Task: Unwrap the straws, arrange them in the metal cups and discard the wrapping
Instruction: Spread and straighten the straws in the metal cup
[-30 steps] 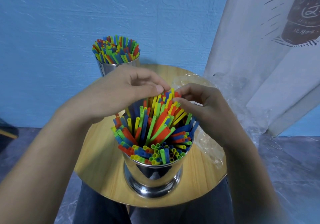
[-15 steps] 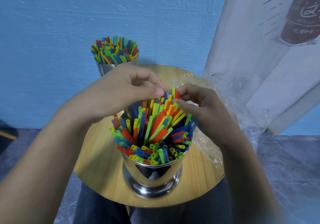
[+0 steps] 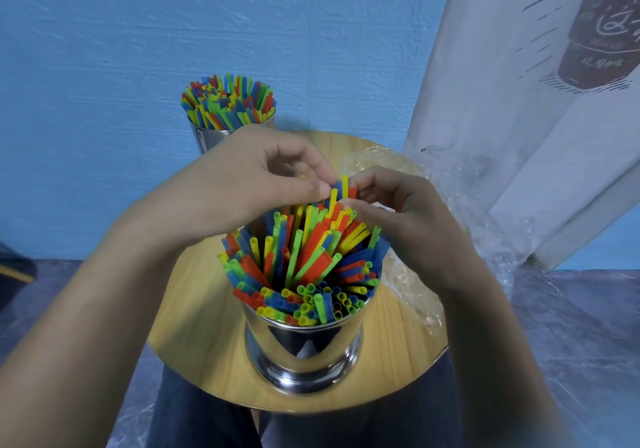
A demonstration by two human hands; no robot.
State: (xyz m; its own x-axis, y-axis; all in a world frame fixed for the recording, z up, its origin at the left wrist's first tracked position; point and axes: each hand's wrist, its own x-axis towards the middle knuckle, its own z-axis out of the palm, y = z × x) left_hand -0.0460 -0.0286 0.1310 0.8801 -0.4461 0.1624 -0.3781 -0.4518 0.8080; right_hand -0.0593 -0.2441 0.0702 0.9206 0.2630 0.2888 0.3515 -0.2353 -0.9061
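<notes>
A shiny metal cup stands at the near edge of the round wooden table, packed with red, blue, green and yellow straws that lean toward the far side. My left hand and my right hand meet over the far tips of these straws, and both pinch a few raised straw ends between thumb and fingers. A second metal cup full of straws stands at the table's far left, partly hidden behind my left hand.
Crumpled clear plastic wrapping lies on the table's right side and spills off toward the white curtain. A blue wall is close behind the table. My legs in dark trousers are under the near edge.
Both hands stay over the far straw tips, with only small finger shifts. A few straw ends now stand slightly higher between the fingertips.
</notes>
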